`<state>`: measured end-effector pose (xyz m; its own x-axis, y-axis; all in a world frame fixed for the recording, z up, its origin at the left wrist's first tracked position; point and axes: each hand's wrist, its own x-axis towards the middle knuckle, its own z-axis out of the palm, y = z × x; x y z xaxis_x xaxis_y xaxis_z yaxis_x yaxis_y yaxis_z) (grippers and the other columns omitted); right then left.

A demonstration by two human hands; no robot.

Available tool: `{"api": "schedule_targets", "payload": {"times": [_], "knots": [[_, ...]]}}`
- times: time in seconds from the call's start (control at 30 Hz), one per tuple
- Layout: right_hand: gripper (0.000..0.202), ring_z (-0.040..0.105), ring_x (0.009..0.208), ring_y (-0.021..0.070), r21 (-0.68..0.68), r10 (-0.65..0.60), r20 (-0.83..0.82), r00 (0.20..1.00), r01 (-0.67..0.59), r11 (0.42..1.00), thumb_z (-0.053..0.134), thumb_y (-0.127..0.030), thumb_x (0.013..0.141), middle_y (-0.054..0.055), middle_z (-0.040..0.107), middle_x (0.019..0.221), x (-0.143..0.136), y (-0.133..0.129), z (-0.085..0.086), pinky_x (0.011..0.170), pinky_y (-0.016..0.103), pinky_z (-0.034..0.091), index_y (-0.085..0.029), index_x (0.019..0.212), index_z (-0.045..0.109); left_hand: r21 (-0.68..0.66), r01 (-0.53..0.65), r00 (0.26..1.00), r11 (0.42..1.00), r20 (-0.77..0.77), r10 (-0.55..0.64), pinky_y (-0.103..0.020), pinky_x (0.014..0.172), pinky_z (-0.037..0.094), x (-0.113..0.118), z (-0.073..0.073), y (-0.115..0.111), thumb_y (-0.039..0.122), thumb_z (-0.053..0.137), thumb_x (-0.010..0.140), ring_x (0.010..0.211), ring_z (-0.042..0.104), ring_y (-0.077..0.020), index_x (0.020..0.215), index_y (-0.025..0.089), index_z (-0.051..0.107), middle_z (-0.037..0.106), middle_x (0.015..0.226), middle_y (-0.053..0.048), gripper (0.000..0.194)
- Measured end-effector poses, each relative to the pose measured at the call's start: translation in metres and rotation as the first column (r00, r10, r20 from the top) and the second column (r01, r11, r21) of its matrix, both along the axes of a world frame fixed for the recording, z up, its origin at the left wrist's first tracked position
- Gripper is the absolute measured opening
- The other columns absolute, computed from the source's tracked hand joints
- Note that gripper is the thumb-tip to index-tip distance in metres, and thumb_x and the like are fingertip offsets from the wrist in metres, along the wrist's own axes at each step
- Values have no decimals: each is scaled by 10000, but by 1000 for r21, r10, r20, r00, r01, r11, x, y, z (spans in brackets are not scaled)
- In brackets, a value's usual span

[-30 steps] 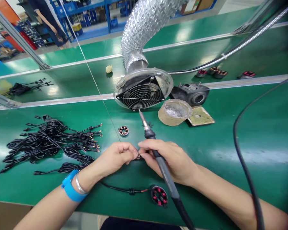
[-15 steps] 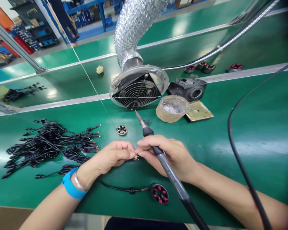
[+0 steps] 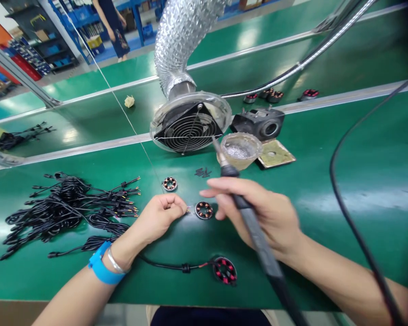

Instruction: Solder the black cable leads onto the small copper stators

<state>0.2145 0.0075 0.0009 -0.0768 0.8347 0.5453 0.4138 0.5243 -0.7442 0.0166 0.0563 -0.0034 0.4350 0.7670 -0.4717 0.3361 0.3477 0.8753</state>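
Observation:
My left hand (image 3: 165,217) pinches some thin wire ends (image 3: 189,209) between thumb and forefinger; which cable they belong to is hidden. Just right of those fingertips lies a ring-shaped motor stator (image 3: 204,210) with copper coils. A soldering iron (image 3: 255,222) rests in the grip of my right hand (image 3: 265,213), its tip up and leftward in front of the solder pot. Behind my left hand sits another copper-coil stator (image 3: 170,184). Nearer me, a stator with red coils (image 3: 225,270) is joined to a black cable (image 3: 166,264) that runs under my left wrist.
A heap of black cables (image 3: 64,199) spreads on the left. A fume fan (image 3: 188,131) on a foil duct (image 3: 177,45) hangs ahead. Beside it stand the solder pot (image 3: 241,160), a sponge tray (image 3: 277,154) and a black iron holder (image 3: 258,124). Small black tubes (image 3: 203,172) lie mid-bench.
My right hand has drawn away to the right from my left fingertips, taking the soldering iron along. The copper-coil stator between my hands is now visible. My left hand still pinches the wire ends.

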Motion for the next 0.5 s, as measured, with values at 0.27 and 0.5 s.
{"api": "schedule_targets", "payload": {"times": [0.27, 0.5], "knots": [[231, 667, 704, 188, -107, -124, 42, 991, 127, 986, 550, -270, 933, 42, 700, 842, 20, -20, 8, 594, 314, 559, -295, 1130, 667, 185, 20, 993, 982, -116, 1, -227, 598, 358, 3, -7, 9, 300, 590, 775, 605, 461, -99, 705, 149, 602, 571, 647, 27, 166], [210, 644, 606, 113, -106, 37, 181, 983, -18, 994, 516, -154, 919, 1, 700, 776, 2, 7, -11, 617, 219, 520, -232, 1076, 632, 181, 25, 997, 983, -79, -11, -228, 615, 352, 0, -5, 7, 293, 575, 769, 601, 444, -93, 696, 151, 593, 551, 639, 40, 161]]}}
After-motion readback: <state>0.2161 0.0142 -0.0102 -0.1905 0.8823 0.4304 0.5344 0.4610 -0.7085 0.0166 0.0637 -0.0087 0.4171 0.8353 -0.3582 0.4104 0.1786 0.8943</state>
